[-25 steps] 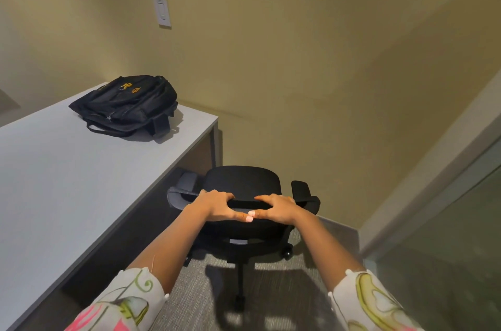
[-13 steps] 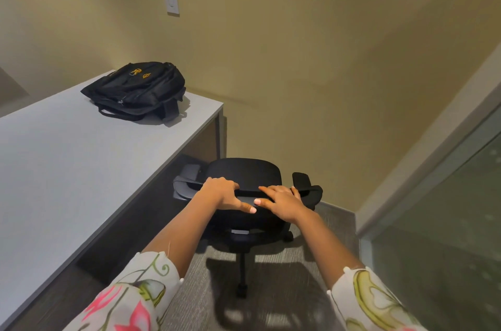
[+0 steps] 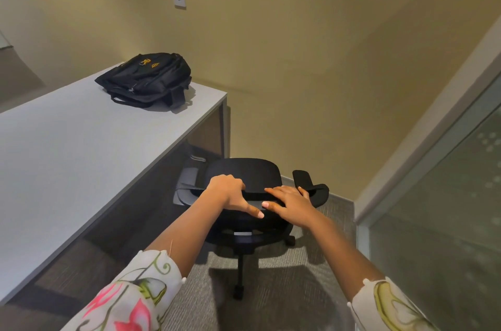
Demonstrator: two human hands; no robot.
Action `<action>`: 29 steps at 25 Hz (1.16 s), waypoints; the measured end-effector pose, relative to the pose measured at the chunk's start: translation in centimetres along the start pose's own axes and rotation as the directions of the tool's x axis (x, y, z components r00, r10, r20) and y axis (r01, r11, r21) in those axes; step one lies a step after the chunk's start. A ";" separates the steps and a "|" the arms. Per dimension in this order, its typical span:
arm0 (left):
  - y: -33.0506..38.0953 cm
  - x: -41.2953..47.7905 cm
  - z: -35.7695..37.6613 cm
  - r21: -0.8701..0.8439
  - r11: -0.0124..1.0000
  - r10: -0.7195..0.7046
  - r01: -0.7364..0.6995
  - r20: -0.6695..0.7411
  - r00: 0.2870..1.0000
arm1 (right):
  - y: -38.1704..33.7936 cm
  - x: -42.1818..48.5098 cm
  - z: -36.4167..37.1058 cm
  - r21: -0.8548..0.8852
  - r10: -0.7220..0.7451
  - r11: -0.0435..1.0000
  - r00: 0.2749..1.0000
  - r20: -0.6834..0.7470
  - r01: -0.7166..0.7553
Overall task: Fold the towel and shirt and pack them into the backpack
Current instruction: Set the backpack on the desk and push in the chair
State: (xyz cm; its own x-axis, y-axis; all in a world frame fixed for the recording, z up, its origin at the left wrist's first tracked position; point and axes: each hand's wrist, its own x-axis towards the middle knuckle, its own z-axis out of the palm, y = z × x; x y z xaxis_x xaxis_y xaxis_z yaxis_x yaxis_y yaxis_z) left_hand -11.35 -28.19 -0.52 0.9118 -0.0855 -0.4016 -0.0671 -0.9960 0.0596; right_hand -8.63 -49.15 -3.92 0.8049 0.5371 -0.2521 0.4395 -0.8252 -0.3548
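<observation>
- Hands on chair: our left hand (image 3: 230,193) curls over the black chair's (image 3: 245,176) backrest top, gripping; our right hand (image 3: 291,202) rests there, fingers loosely spread.
- Backpack (image 3: 146,78) lies far left on the grey desk (image 3: 70,157), well apart from both.

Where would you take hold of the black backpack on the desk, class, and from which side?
Judging by its pose, take the backpack by the strap loop lying loose along its near edge, coming from the desk's open near side. The bag lies flat, so the loop is the one part a hand can close around.
</observation>
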 end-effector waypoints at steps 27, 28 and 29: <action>13.1 3.4 -2.7 0.109 0.989 -0.087 0.095 -0.080 0.993 | 12.4 2.2 -3.4 -0.276 -0.388 0.915 0.831 -0.399 0.295; 12.9 3.8 -2.8 0.105 0.989 -0.091 0.100 -0.081 0.993 | 12.5 2.8 -3.6 -0.278 -0.397 0.911 0.832 -0.388 0.305; 12.8 4.1 -3.0 0.102 0.989 -0.098 0.106 -0.082 0.992 | 12.6 3.3 -3.8 -0.280 -0.405 0.907 0.832 -0.380 0.314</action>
State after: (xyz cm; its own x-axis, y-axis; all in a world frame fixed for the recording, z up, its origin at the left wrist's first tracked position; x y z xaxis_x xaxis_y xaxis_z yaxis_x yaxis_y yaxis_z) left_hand -7.24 -41.18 1.33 0.9442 0.0147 -0.3291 -0.0112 -0.9970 -0.0767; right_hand 1.14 -58.45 -5.80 0.6430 0.7146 0.2756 0.7630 -0.6289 -0.1493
